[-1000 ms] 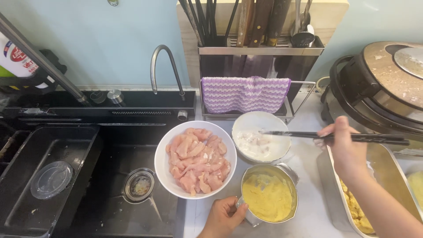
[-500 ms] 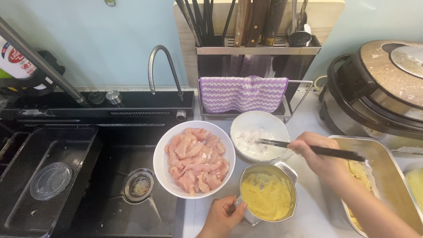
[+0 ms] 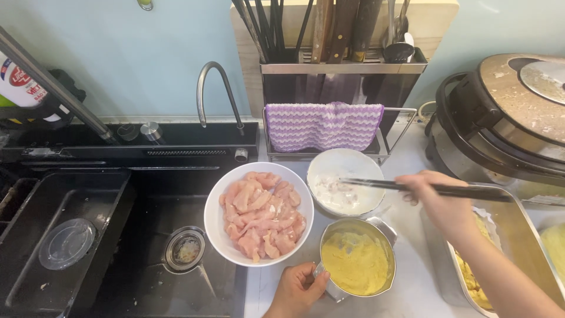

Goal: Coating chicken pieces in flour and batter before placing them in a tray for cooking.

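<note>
My left hand grips the side of a small metal pot filled with yellow batter, at the counter's front. My right hand holds a pair of dark chopsticks whose tips reach over a white bowl with a little white coating and meat scraps in it. A white plate piled with raw pink meat strips sits left of the pot, partly over the sink edge. A metal tray holding coated pieces lies under my right forearm.
A black sink with a drain strainer and curved tap fills the left. A purple striped cloth hangs on a rack below a utensil holder. A round cooker stands at the right.
My right hand has moved left with the chopsticks, from over the tray to over the white bowl. My left hand stays on the pot.
</note>
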